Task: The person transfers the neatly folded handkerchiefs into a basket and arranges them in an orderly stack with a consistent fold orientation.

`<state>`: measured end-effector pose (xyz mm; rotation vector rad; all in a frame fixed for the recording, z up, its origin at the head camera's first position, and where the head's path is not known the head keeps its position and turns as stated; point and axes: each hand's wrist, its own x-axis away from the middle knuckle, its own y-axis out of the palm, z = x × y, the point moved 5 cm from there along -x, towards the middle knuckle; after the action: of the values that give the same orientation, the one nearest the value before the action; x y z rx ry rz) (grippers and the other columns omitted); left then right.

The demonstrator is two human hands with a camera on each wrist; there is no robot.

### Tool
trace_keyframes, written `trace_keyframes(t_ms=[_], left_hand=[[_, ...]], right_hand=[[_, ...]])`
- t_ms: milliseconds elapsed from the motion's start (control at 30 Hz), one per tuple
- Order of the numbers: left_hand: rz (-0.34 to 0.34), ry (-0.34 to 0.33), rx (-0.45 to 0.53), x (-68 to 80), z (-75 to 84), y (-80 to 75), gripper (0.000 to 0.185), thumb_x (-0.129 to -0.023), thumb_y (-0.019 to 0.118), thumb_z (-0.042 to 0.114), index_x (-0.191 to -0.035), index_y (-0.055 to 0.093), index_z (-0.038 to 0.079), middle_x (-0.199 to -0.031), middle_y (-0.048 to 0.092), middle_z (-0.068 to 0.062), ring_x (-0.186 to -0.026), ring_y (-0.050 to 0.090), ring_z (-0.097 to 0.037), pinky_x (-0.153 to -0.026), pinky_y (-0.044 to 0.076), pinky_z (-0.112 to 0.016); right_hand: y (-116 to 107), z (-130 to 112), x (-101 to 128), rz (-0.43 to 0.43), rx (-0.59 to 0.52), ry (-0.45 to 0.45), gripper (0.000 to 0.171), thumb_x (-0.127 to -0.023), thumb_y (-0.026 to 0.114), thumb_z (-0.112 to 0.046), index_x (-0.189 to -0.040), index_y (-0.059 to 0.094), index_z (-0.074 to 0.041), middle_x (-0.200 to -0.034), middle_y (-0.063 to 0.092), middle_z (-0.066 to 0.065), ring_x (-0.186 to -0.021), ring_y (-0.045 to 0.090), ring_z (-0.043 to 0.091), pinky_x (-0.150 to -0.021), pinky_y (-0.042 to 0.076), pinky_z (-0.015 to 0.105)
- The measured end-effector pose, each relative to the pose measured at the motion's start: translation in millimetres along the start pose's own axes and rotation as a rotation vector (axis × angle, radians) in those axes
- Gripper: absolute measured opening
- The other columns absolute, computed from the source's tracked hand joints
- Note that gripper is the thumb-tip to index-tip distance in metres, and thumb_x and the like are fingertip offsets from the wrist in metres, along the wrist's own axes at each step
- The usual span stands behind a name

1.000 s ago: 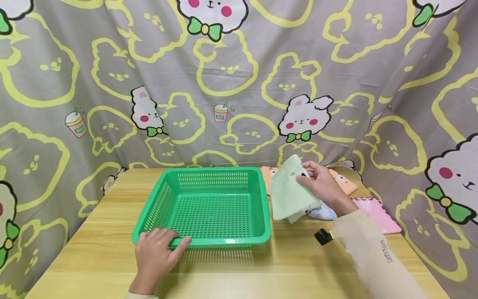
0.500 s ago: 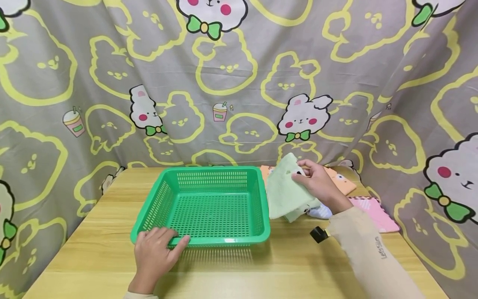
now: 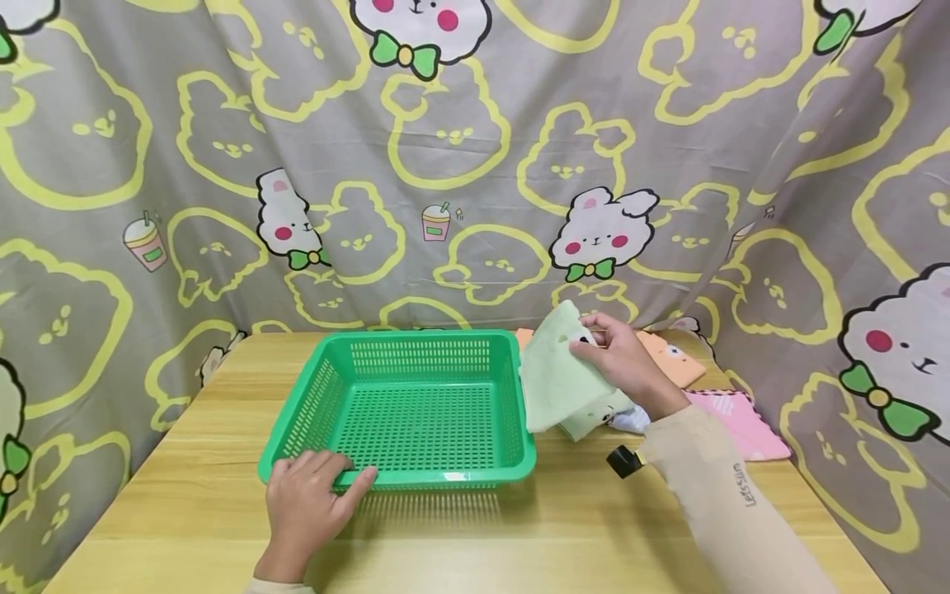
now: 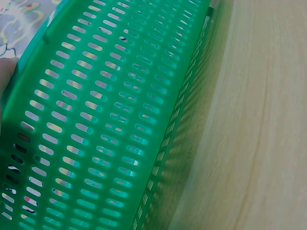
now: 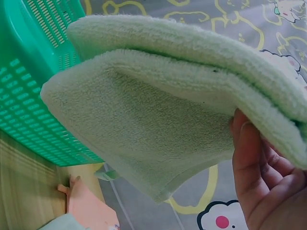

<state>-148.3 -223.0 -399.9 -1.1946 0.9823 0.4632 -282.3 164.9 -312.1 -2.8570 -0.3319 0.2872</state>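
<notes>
A green plastic basket with slotted walls stands on the wooden table, nothing inside it. My left hand grips its front rim near the left corner, fingers over the edge. In the left wrist view the slotted basket wall fills much of the frame, with only a bit of finger at the left edge. Just off the basket's right side, my right hand pinches a folded light green towel by its upper right edge. The right wrist view shows the towel's fold layers between thumb and fingers.
Right of the basket lie another light green towel with a printed face, a pale blue cloth, a pink cloth and an orange cloth. A patterned curtain hangs behind the table.
My right hand has moved a little left with the light green towel, which now reaches the basket's right rim. The left hand and the basket hold their place.
</notes>
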Motion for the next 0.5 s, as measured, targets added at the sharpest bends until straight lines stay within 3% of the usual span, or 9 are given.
trace_keyframes(t_ms=[500], left_hand=[[-0.019,-0.005,0.012,-0.2,-0.1,-2.1,0.065,-0.093,0.040,0.067,-0.067,0.066,0.013,-0.068,0.066,-0.001,-0.061,0.060,-0.024,-0.056,0.028,-0.038]], right_hand=[[6.9,-4.8,-6.0,-0.006,-0.042,0.006,0.033,-0.095,0.059,-0.006,-0.122,0.046,0.008,-0.077,0.062,0.004,-0.064,0.064,0.012,-0.058,0.053,0.028]])
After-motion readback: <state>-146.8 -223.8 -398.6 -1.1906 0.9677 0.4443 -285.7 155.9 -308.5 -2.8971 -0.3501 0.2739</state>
